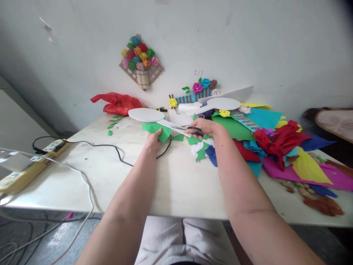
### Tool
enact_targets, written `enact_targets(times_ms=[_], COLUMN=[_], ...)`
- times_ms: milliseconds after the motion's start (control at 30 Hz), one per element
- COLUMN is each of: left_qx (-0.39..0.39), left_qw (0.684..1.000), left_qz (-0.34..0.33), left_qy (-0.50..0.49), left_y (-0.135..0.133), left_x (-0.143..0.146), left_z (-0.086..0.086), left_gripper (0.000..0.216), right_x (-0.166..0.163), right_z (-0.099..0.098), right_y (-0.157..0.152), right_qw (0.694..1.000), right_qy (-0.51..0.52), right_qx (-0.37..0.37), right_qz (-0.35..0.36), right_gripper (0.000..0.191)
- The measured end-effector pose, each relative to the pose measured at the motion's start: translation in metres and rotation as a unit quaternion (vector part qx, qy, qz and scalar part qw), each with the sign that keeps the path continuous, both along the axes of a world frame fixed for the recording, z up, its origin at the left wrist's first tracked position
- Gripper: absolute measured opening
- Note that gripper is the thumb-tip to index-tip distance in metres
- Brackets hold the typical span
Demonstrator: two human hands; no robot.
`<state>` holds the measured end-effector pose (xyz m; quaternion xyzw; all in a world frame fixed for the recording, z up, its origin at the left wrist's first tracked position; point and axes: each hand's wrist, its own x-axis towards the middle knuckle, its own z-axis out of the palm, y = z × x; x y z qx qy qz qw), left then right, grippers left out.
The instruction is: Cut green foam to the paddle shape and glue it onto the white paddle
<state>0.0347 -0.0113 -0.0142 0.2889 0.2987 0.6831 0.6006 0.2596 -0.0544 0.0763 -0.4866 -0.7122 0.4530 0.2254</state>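
My left hand (152,140) pinches a piece of green paper (157,131) near the middle back of the white table (176,180). My right hand (204,127) is closed round the black handles of a pair of scissors (184,129), whose blades point left toward the green paper. Small green and white paper scraps (200,146) lie just below my right hand.
A heap of coloured paper sheets (278,147) covers the table's right side. White paper ovals (146,114), a red plastic bag (117,103) and paper flower crafts (197,92) sit along the back wall. A yellow power strip (30,165) with cables lies at the left edge.
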Motion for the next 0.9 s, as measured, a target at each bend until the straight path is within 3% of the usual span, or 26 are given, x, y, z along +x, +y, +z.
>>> enact_targets(times_ms=[467, 900], left_qx=[0.026, 0.006], left_qw=[0.998, 0.997], left_qz=[0.0, 0.007], left_qy=[0.063, 0.073], left_y=[-0.001, -0.002], left_x=[0.001, 0.001], left_z=[-0.004, -0.005], left_gripper=[0.031, 0.035], right_x=[-0.001, -0.016], right_z=[0.001, 0.005], right_y=[-0.003, -0.006], right_qw=[0.998, 0.997], right_qy=[-0.009, -0.055], right_qx=[-0.064, -0.057], right_qz=[0.009, -0.022], right_gripper=[0.044, 0.047])
